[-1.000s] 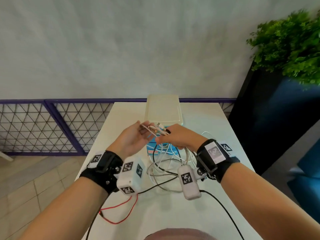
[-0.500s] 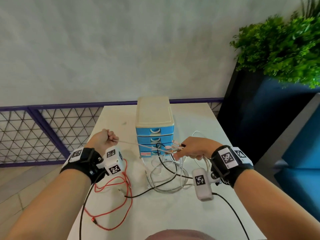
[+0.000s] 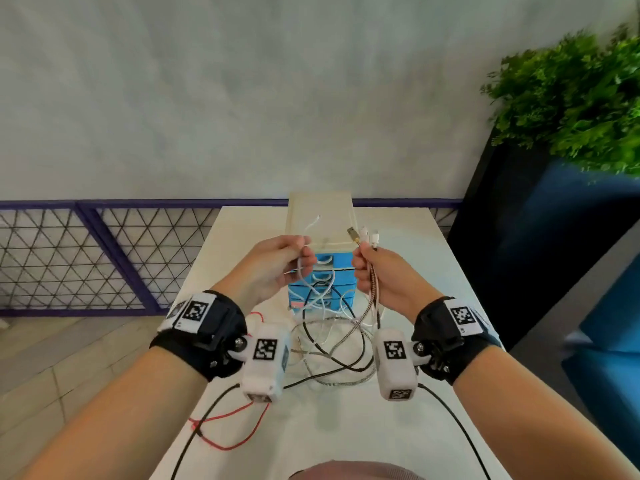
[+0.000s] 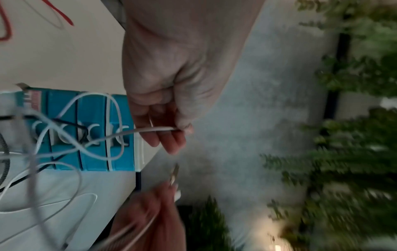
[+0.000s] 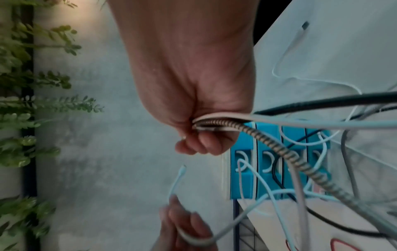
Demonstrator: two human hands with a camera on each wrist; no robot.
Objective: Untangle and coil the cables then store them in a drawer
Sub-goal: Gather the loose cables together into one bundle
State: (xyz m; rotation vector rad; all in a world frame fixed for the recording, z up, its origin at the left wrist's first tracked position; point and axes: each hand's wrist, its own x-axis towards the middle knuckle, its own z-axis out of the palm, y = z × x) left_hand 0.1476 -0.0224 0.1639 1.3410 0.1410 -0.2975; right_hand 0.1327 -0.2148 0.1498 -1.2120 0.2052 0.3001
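Observation:
Both hands are raised in front of a small drawer unit (image 3: 320, 216) with a cream top and blue drawers. My left hand (image 3: 304, 251) pinches a thin white cable (image 3: 313, 221) whose plug end sticks up above the fingers; the left wrist view shows the pinch on that white cable (image 4: 159, 129). My right hand (image 3: 360, 258) grips a bundle of cable ends (image 3: 363, 233), among them a braided cable (image 5: 290, 152) and white plugs. From both hands the cables hang down into a tangle (image 3: 332, 344) on the white table (image 3: 398, 445).
A red cable (image 3: 235, 427) lies loose on the table at the front left. Black wrist-camera leads (image 3: 460, 431) trail off the front edge. A dark planter with a green plant (image 3: 571, 98) stands close on the right. A purple lattice railing (image 3: 86, 258) runs behind at left.
My left hand, stretched out left with a taut cable half a second ago, has come back to the centre. Both hands are now higher and close together before the drawers.

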